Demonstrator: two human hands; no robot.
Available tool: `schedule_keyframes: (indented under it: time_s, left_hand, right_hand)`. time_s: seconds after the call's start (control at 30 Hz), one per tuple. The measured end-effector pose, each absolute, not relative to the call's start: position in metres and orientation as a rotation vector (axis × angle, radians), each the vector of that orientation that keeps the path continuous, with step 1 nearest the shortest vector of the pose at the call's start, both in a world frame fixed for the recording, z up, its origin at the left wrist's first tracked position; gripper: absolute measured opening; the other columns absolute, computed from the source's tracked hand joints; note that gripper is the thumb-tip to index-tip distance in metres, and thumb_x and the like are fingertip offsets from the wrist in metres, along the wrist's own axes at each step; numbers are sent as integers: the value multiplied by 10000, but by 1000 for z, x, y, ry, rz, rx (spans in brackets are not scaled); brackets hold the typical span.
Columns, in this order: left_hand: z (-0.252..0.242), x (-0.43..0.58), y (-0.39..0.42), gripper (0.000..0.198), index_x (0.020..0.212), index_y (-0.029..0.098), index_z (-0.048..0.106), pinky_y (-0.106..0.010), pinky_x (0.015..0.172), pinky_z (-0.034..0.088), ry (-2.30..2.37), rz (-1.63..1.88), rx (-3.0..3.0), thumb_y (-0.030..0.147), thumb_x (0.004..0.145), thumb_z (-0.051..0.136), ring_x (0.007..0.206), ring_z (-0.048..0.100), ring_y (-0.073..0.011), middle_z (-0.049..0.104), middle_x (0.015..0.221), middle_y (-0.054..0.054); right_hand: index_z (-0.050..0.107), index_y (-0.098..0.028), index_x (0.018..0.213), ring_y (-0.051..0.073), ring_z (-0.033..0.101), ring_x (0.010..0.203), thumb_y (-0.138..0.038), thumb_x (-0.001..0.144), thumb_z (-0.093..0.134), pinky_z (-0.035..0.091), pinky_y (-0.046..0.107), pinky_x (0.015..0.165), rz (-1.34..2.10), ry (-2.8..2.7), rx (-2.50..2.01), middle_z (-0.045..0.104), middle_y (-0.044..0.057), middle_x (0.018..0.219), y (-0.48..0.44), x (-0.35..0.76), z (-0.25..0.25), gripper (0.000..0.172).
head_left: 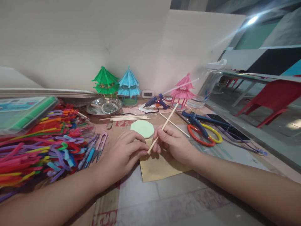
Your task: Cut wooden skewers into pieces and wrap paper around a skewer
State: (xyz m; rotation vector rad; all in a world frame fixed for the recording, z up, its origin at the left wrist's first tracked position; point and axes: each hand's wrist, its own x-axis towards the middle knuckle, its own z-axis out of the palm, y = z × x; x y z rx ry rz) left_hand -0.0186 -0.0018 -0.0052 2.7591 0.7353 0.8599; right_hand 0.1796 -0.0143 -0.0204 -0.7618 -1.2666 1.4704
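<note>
We hold a slim wooden stick (164,127) over the bench (150,207), tilted so that it runs from 7 o'clock up to 1 o'clock. Our right hand (168,139) grips it along its lower half, thumb against fingers; our left hand (134,147) pinches its bottom end between thumb and forefinger.

With the stick as the dial's centre, a brown sheet (162,169) lies below our hands at 6 o'clock, and a pale green octagon (142,128) sits at 10. Beyond that, we see a row of sticks (130,118); a loose stick (175,125) lies at 2. At 3 are red-and-yellow-handled scissors (204,142), touching blue-handled pliers (197,121), with a phone (229,128) just past them.

At 12 rests a glue gun (154,101). A pink roofed model (184,89) stands at 1, blue (129,84) and green (105,81) ones at 11. Pipe cleaners (47,144) heap up at 9.

As for writing, we can make out little: the display of the small digital clock (147,94) at 11 is too blurred, the blue label on the plastic case (42,114) at 9 is illegible, and red lettering (104,218) at 7 is only partly visible, so we cannot read the word.
</note>
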Motion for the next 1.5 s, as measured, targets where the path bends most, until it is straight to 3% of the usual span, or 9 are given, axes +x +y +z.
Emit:
schedule_keyframes:
  time_s: [0.5, 1.17, 1.5]
  left_hand:
    - [-2, -18, -3, 119, 880, 213, 650, -320, 821, 444, 701, 927, 2789, 231, 910, 536, 910, 565, -170, 619, 927, -35]
    - [-4, -17, -2, 85, 760, 171, 608, -301, 757, 415, 747, 957, 2713, 113, 796, 557, 840, 536, -169, 590, 821, -23]
    - [-4, -16, -6, 111, 736, 168, 584, -280, 733, 395, 730, 990, 2725, 76, 764, 529, 811, 509, -154, 535, 820, -14]
  right_hand:
    - [545, -189, 770, 104, 582, 485, -505, 776, 674, 460, 210, 480, 1452, -1249, -794, 645, -18, 541, -13, 179, -21, 341]
    - [544, -176, 764, 99, 621, 501, -488, 696, 760, 495, 208, 507, 1509, -1215, -801, 677, -18, 559, -16, 178, -15, 386]
    - [561, -166, 733, 84, 600, 488, -520, 726, 729, 462, 184, 500, 1583, -1268, -731, 635, -27, 528, -18, 177, -23, 393]
